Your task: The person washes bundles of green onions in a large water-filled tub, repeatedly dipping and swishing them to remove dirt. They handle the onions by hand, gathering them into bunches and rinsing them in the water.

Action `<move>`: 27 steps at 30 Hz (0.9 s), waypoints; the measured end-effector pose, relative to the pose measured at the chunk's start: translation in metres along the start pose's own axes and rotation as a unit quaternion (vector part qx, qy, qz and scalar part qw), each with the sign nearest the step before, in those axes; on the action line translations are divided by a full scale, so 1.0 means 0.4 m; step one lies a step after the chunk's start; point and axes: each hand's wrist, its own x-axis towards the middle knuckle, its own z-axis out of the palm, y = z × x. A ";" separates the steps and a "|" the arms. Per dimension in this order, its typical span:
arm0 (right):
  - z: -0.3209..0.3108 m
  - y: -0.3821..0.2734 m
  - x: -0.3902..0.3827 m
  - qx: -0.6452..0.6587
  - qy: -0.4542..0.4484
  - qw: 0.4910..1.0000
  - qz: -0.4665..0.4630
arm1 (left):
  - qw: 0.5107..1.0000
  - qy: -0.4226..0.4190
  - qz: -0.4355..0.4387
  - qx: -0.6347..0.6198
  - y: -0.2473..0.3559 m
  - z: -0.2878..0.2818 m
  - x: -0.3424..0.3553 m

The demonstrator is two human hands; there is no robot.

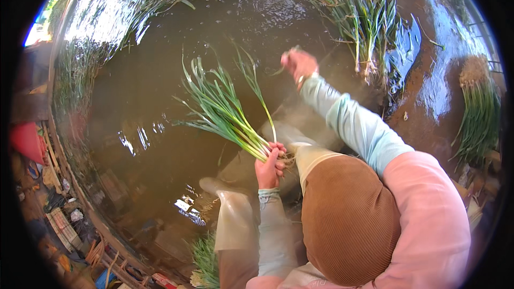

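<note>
My left hand (270,167) is closed round the root ends of a bunch of green onions (227,111). Their green leaves fan out to the upper left over muddy water, and one stalk (261,95) stands apart from the rest. Pale, stringy roots show beside the fingers. Farther out and to the right, my right hand (301,65) hangs over the water, blurred by motion. Its fingers are curled together, with a thin strand trailing at their tips; what it is I cannot make out.
Brown water (150,80) fills the basin before me. Loose green onions (369,32) lie along the far right edge, and a tied-looking bundle (476,109) rests at the right. More leaves (206,259) show near my left leg. Clutter (64,227) lies beyond the left rim.
</note>
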 end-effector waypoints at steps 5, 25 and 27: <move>-0.006 -0.078 0.138 -0.376 -0.200 0.905 0.019 | 0.997 -0.015 -0.045 0.056 -0.012 -0.022 -0.040; -0.094 0.110 0.021 -0.405 -0.289 0.804 0.324 | 0.990 -0.044 -0.027 -0.134 -0.015 -0.036 -0.088; -0.102 0.176 -0.009 -0.369 -0.251 0.841 0.306 | 0.988 -0.049 -0.038 -0.138 -0.016 -0.036 -0.086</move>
